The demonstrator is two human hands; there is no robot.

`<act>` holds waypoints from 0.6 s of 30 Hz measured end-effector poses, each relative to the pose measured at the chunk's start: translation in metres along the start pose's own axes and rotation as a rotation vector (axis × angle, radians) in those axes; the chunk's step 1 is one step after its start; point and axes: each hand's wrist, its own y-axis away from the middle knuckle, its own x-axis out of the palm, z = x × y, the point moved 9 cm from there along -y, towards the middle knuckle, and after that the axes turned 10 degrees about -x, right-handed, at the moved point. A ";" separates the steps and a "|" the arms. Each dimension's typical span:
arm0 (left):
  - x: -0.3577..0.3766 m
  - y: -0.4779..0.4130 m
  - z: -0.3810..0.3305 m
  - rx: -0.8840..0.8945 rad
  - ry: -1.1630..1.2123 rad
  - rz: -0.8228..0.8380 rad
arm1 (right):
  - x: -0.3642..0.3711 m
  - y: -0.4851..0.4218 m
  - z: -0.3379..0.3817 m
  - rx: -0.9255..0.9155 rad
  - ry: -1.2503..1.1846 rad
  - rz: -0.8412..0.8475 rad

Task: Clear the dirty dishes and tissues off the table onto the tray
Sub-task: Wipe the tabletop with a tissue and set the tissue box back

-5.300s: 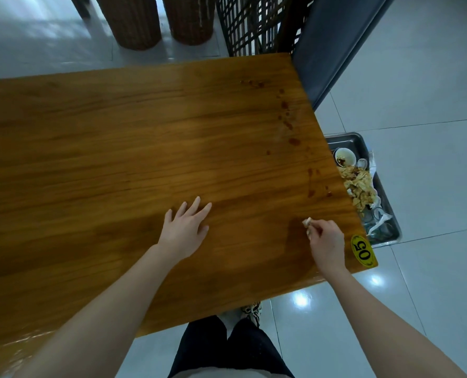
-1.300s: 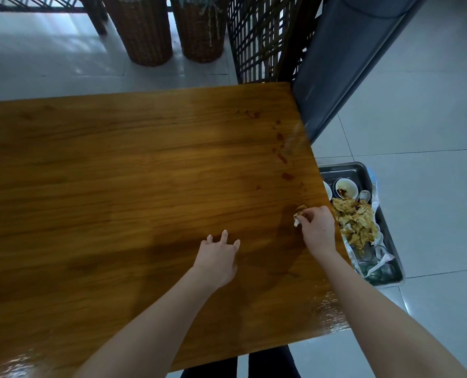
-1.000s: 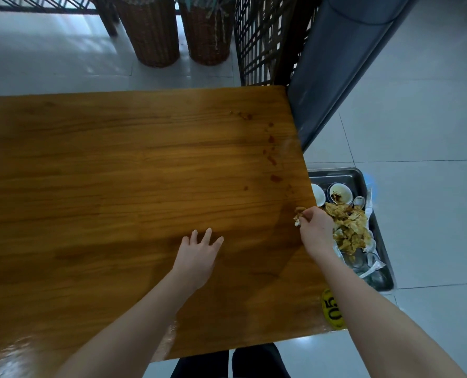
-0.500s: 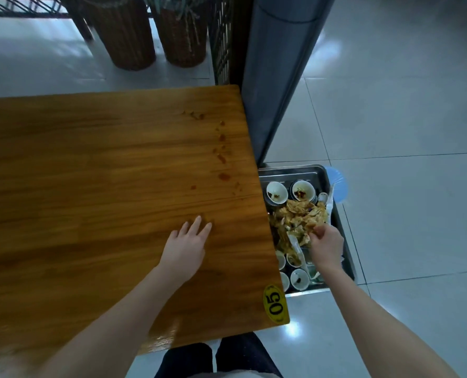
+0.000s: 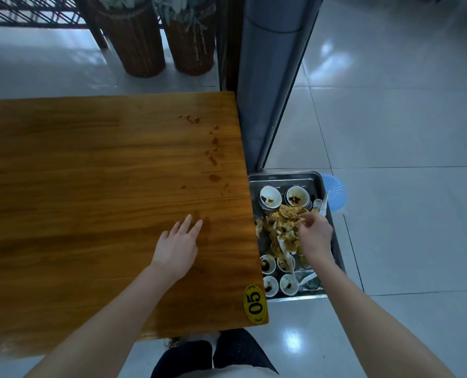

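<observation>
**Fingers (image 5: 308, 219) at the tissues (image 5: 282, 223) — left palm on the wood**

The fingers of your right hand (image 5: 315, 236) bend down toward the heap of brown-stained tissues, with the tips at its far right edge. I cannot tell whether they pinch a scrap or have nothing between them. That hand hangs over the middle of the tray (image 5: 281, 177), a metal one lying on the floor tiles just right of the table (image 5: 90, 186). The table's right edge hides the tray's left side. The tissues fill the tray's middle. Two small bowls (image 5: 297, 197) with dark sauce dregs stand at its far end and four more at its near end. A white spoon (image 5: 322, 207) lies by the right wall.

Your left hand (image 5: 176, 246) lies palm down on the table, near its right edge — fingers straight, slightly spread, holding nothing. Beyond it, a trail of reddish sauce spots (image 5: 213, 159) runs along the right side of the tabletop. A yellow sticker (image 5: 255, 303) reading 05 marks the near right corner. A blue disc (image 5: 334, 192) rests on the floor at the tray's far right corner. A grey column (image 5: 270, 77) and two woven planters (image 5: 142, 39) stand beyond the table's far edge.
</observation>
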 end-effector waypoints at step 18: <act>-0.042 0.081 0.169 -0.273 0.161 -0.146 | 0.109 0.082 0.214 -0.420 -0.012 0.289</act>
